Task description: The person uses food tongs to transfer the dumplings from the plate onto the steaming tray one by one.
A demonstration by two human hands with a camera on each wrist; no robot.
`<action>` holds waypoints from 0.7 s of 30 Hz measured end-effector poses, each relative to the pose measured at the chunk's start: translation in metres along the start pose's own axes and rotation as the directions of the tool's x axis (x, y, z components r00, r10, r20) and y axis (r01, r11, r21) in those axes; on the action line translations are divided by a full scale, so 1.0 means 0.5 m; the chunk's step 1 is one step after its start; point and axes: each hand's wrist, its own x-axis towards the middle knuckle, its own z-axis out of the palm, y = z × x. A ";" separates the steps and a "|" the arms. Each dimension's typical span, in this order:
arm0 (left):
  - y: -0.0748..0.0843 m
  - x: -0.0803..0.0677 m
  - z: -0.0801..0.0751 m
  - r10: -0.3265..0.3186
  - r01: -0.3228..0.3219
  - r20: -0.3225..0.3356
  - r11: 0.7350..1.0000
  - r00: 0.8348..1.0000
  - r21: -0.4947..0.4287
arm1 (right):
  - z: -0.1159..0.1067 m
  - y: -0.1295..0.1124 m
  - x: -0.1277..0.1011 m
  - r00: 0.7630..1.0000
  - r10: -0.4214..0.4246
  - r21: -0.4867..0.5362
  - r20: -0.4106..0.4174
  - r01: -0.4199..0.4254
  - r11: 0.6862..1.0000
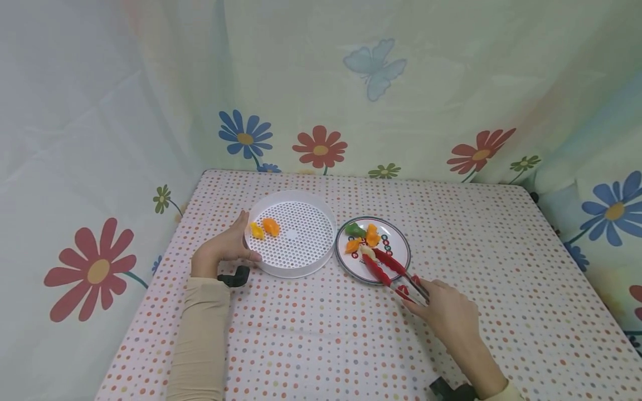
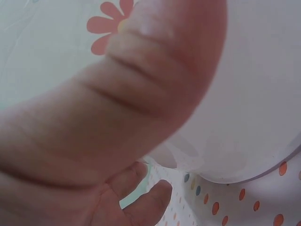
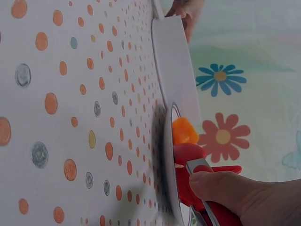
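Observation:
My left hand [image 1: 225, 245] rests against the outer left side of a round white sieve tray [image 1: 301, 271], thumb in front and fingers farther back. Inside the tray, by its left wall, lie a small yellow piece [image 1: 257, 231] and an orange piece [image 1: 271, 226]. My right hand [image 1: 453, 312] grips tongs [image 1: 377, 271] with red ends, reaching over a white plate [image 1: 398, 253] with a dark rim. Right at the tong tips is a pale cream piece [image 1: 368, 252]. Around it on the plate sit a green piece [image 1: 354, 230] and two orange pieces [image 1: 373, 236].
The tray and plate stand side by side on a table with a dotted cloth [image 1: 311, 345]. Behind and beside it hangs a flowered curtain [image 1: 321, 83]. Dark wrist straps [image 1: 234, 277] show at both wrists.

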 end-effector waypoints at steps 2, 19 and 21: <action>-0.002 -0.001 0.001 0.007 -0.007 -0.007 1.000 1.000 -0.014 | 0.001 0.001 0.000 1.000 -0.003 0.008 0.002 0.003 1.000; 0.005 -0.005 -0.007 0.025 -0.024 0.009 0.999 1.000 -0.045 | -0.019 0.004 0.003 0.997 -0.054 0.044 -0.052 0.056 0.997; 0.004 -0.006 -0.007 0.023 -0.023 0.014 0.999 1.000 -0.047 | -0.027 0.003 0.006 0.995 -0.070 0.051 -0.072 0.074 0.996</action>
